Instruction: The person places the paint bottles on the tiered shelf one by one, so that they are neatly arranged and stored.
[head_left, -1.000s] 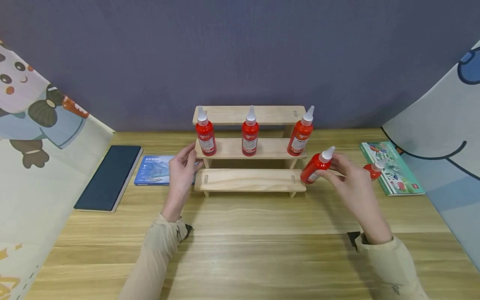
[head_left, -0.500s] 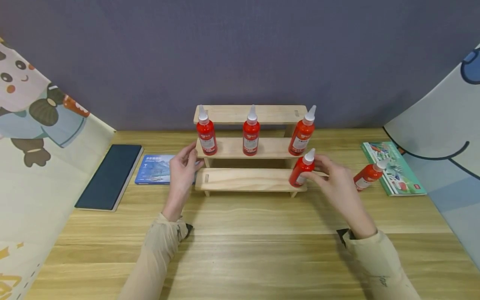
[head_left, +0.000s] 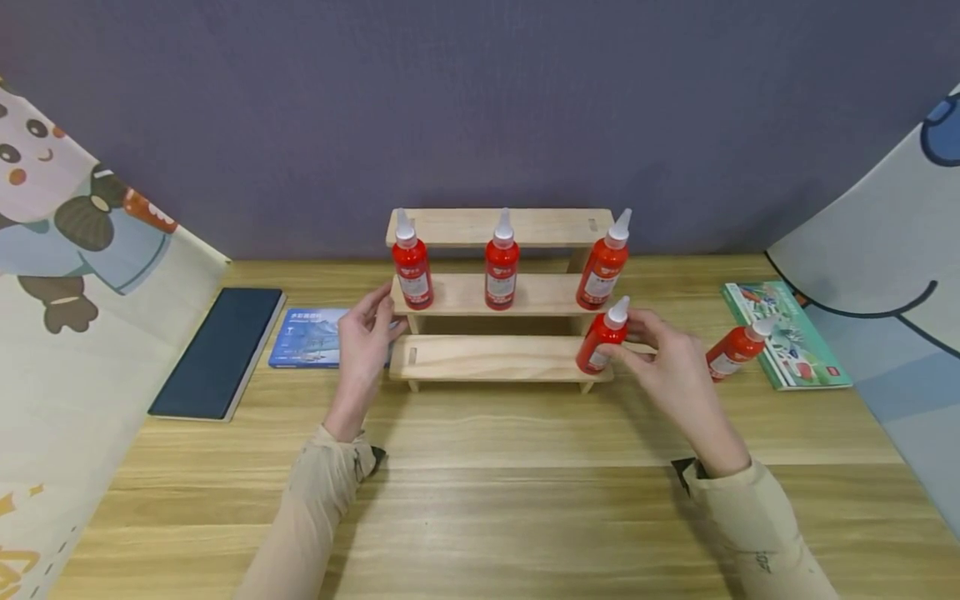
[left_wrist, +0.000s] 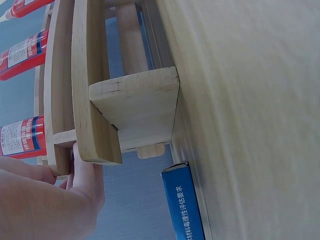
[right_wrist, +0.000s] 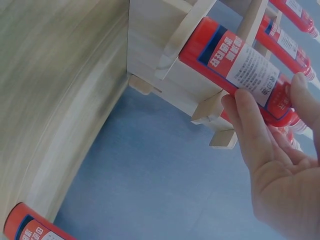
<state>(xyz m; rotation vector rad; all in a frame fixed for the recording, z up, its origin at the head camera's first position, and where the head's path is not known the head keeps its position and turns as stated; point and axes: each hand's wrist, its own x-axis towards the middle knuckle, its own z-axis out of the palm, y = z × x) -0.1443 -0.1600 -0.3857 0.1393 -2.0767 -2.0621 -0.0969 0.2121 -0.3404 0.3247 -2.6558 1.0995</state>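
Observation:
My right hand (head_left: 667, 354) holds a red paint bottle (head_left: 602, 340) with a white pointed cap, thumb on one side and fingers on the other. The bottle stands at the right end of the lowest step of a wooden tiered rack (head_left: 487, 360); in the right wrist view its base is at that step's edge. My left hand (head_left: 365, 342) grips the left end of the rack's middle step, its fingertips partly hidden behind the wood. On that middle step stand three matching bottles, at the left (head_left: 413, 275), centre (head_left: 501, 275) and right (head_left: 603, 273).
Another red bottle (head_left: 735, 353) stands on the table right of my right hand, before a green illustrated book (head_left: 795, 342). A blue box (head_left: 307, 337) lies behind my left hand, and a dark notebook (head_left: 217, 354) farther left. A grey-blue panel (head_left: 495, 108) rises behind the rack.
My right hand has moved left with its bottle, from beside the rack's right end onto the lowest step, and uprighted it somewhat. The left hand has kept its place.

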